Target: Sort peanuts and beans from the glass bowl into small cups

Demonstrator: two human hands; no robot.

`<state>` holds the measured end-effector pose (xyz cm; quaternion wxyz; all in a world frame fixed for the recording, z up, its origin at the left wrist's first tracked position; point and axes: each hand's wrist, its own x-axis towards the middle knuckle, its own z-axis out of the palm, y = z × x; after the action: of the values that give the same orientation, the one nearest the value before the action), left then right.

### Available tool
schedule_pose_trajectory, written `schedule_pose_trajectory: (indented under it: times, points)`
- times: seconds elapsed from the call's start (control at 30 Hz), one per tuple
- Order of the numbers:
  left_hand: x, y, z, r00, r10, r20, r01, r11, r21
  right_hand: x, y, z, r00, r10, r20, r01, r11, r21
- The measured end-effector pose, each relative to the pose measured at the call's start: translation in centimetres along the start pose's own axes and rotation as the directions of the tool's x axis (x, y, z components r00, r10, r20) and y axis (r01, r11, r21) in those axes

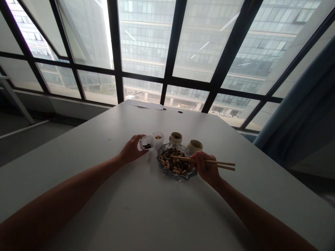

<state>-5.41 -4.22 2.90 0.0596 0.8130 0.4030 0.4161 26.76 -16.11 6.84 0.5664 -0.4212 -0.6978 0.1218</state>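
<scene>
The person's left hand (132,149) has its grip closed around a small translucent cup (143,138) of dark seeds (147,146), just beside a second cup (158,142) with pale nuts (158,137); the right hand (206,168) is clenched on wooden chopsticks (221,162), their tips over the seeds and peanuts (176,171) in a scalloped glass bowl (167,173); whether they pinch anything is too small to tell. Two round pots (175,139) (195,147) stand behind the bowl on the white table (117,209).

Wooden chopsticks (222,163) reach over a glass bowl (179,177) of peanuts (176,172) and seeds (175,152). A tilted cup (148,140) holds dark pieces (147,146).
</scene>
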Motion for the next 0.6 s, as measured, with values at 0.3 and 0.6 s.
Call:
schedule_pose_trajectory:
  times: [0.3, 0.6]
  points:
    - [0.0, -0.1, 0.1, 1.0, 0.009, 0.002, -0.009, 1.0, 0.006, -0.2, -0.9, -0.1, 0.995, -0.043, 0.094, 0.053, 0.992, -0.116]
    - [0.0, -0.3, 0.1, 1.0, -0.006, 0.005, 0.006, 1.0, -0.002, -0.3, -2.6, 0.3, 0.987, -0.049, 0.154, 0.075, 0.983, -0.166]
